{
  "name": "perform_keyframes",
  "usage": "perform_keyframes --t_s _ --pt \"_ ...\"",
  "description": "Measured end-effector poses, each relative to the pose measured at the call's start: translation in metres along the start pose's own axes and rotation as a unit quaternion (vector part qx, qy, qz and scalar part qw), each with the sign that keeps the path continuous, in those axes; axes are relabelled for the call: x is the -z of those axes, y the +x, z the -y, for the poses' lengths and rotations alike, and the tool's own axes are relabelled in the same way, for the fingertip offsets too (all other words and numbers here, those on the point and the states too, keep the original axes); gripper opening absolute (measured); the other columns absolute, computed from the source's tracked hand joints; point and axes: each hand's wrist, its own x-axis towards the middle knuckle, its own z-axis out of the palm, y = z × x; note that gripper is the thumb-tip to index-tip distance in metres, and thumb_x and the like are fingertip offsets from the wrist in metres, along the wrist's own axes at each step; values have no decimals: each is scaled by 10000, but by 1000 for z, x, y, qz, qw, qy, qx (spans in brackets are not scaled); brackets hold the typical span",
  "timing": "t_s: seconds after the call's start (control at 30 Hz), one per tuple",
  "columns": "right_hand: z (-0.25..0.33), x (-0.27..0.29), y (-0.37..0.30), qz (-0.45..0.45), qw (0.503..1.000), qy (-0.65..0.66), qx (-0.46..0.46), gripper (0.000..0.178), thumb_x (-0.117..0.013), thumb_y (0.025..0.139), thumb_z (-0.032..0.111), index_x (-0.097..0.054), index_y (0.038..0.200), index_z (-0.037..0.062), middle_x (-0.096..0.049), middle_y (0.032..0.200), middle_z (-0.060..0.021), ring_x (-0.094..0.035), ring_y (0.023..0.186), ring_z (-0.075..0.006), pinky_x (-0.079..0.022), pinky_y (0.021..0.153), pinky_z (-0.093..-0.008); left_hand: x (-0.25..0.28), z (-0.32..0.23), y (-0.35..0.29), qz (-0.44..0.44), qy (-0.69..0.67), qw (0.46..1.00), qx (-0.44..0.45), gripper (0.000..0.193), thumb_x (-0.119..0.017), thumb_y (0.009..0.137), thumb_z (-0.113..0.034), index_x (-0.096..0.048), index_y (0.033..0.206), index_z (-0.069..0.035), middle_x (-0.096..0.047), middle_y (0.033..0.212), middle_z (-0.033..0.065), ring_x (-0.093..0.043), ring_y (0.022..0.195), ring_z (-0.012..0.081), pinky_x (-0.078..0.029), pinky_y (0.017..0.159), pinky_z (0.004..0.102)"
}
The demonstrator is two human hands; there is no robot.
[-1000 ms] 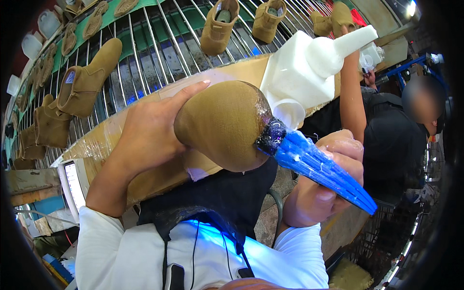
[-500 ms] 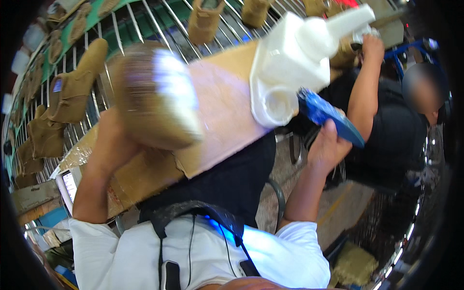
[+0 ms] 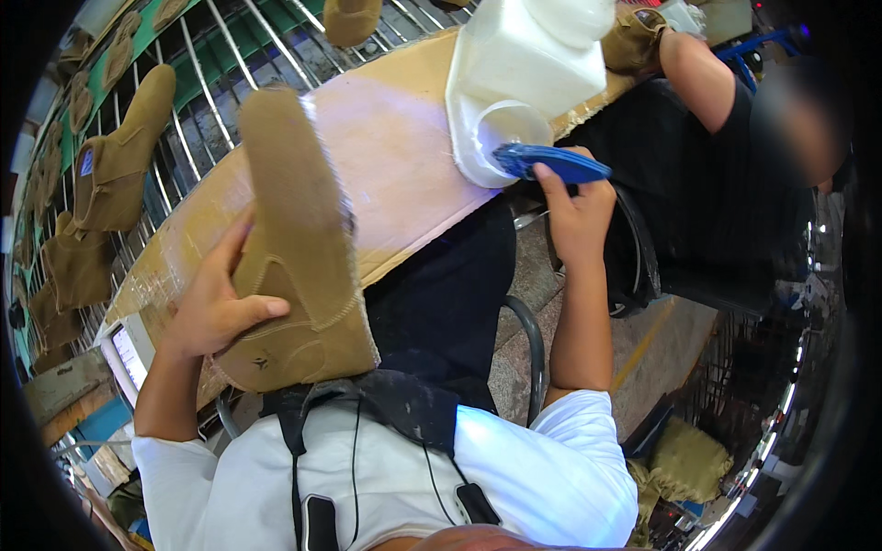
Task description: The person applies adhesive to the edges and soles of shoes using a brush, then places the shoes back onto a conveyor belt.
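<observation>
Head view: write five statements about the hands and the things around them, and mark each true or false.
1. The right hand holds a blue brush. True.
2. The left hand is empty. False: it holds a tan boot.
3. The brush tip is at the round white cup. True.
4. The white bottle stands left of the held boot. False: it stands to the right.
5. The wearer's sleeves are white. True.

The boot [image 3: 299, 211] hides part of the left hand [image 3: 208, 308]; the top edge crops the white bottle [image 3: 525, 60].
</observation>
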Motion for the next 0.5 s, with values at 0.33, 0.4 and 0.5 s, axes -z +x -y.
perform_keyframes --t_s 0.33,0.4,0.5 --pt "71 -46 -5 51 793 575 -197 195 -610 868 197 -604 934 14 -648 832 -66 -587 702 -129 -445 635 -263 -14 8 5 123 135 982 -53 1027 -817 692 -260 -188 1475 -43 -462 1346 186 -490 1213 245 -369 1016 355" --pt "72 -48 8 49 815 552 -169 163 -625 858 165 -609 905 9 -637 805 -61 -577 693 -126 -441 635 -264 -16 7 5 125 156 977 -73 1031 -818 688 -265 -188 1476 -49 -509 1298 193 -524 1182 255 -385 1000 354" --pt "84 -51 15 19 844 525 -111 127 -628 837 98 -604 896 -12 -620 808 -79 -566 693 -136 -438 640 -267 -12 8 2 129 168 976 -58 1034 -819 685 -277 -191 1476 -57 -571 1213 202 -574 1122 272 -411 967 351"
